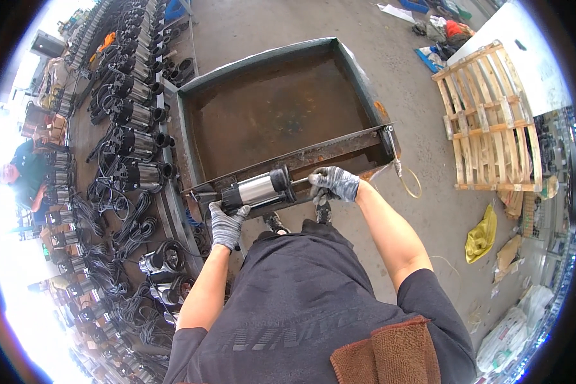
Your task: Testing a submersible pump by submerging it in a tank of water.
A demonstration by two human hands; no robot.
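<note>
Brown towel [390,355] drapes shirt [288,288] (faintly lettered) — left hand [228,226] holds silver cylinder [257,190].

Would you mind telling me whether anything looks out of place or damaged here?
A crumpled yellow plastic bag lies loose on the grey floor, like litter. The rectangular greenish metal tank has orange patches, probably rust, at its right edge. The silver-and-black cylindrical unit in the left hand shows no obvious damage.

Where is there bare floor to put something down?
There's bare grey floor between the metal tank and the wooden pallet, and more beyond the tank's far edge. The left side is crowded with rows of pumps and tangled cables.
</note>
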